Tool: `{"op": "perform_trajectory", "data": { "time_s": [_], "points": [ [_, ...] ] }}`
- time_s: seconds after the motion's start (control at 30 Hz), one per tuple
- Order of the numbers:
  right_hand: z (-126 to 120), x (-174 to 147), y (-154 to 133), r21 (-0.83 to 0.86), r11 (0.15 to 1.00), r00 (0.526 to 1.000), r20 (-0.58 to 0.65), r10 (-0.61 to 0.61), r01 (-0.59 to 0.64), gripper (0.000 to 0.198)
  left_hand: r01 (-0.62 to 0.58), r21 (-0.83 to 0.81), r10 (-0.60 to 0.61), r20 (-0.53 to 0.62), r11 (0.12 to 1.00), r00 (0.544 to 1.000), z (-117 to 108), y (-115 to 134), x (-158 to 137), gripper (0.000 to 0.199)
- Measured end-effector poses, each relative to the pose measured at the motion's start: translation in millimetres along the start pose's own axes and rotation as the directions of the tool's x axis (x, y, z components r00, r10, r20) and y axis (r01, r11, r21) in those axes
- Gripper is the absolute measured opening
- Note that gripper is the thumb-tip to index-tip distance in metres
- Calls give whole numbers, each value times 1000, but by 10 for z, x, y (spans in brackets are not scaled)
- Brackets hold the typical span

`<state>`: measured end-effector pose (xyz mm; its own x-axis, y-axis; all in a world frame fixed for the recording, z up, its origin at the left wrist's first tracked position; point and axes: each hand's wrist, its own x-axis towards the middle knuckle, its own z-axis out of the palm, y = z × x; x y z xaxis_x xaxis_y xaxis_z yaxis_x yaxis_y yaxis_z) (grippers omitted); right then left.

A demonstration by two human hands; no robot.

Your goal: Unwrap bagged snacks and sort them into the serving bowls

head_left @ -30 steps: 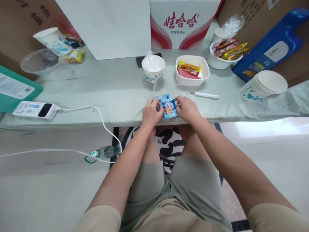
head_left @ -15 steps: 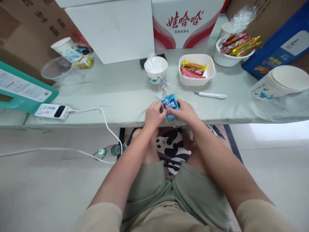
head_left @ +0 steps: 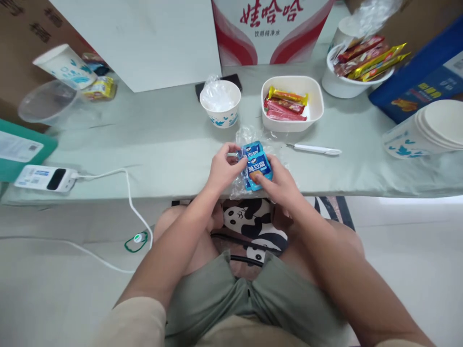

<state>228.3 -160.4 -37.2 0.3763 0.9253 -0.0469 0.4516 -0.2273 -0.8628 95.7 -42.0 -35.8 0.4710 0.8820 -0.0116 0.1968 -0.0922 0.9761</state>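
Two overlapping blue snack packets (head_left: 259, 164), printed with the characters for fish tofu, lie over crinkled clear plastic near the table's front edge. My right hand (head_left: 281, 182) holds them from the right, its thumb pressed across the front packet. From the left, my left hand (head_left: 224, 166) pinches at the packets' left edge with thumb and curled fingers. Clear plastic wrap (head_left: 237, 185) spreads beneath and around the packets. Just behind stands a paper cup (head_left: 228, 115) with crumpled clear plastic inside. A white pen-like cutter (head_left: 315, 149) lies to the right of my right hand.
A white bowl (head_left: 318, 103) with red and yellow snack sticks stands behind. Farther right are a fuller white tub (head_left: 334, 86) and stacked paper cups (head_left: 405, 137). At left lies a white power bank (head_left: 39, 178) with its cable hanging off the edge. Boxes line the back.
A second blue packet now shows where one was visible, the two fanned apart. My left fingers have spread along the left edge. The view has shifted slightly.
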Motion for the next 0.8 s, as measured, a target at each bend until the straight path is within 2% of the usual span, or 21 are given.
{"op": "perform_trajectory", "data": {
  "time_s": [0.23, 0.33, 0.43, 0.8],
  "points": [
    [-101, -12, -9, 116, 989, 996, 26, 86, -88, 56, 54, -153, -51, 22, 987, 998, 95, 68, -14, 24],
    [-112, -2, -27, 133, 988, 997, 43, 70, -75, 49, 47, -199, -44, 19, 979, 999, 95, 79, 4, 26],
    [-114, 10, -42, 144, 988, 998, 53, 41, -48, 43, 62, -222, -61, 10, 973, 998, 84, 84, 18, 26],
    [-121, 1, -79, 202, 970, 987, 112, 117, -138, 43, 149, -284, -156, -2, 947, 988, 69, 123, 41, 27]
  ]
}}
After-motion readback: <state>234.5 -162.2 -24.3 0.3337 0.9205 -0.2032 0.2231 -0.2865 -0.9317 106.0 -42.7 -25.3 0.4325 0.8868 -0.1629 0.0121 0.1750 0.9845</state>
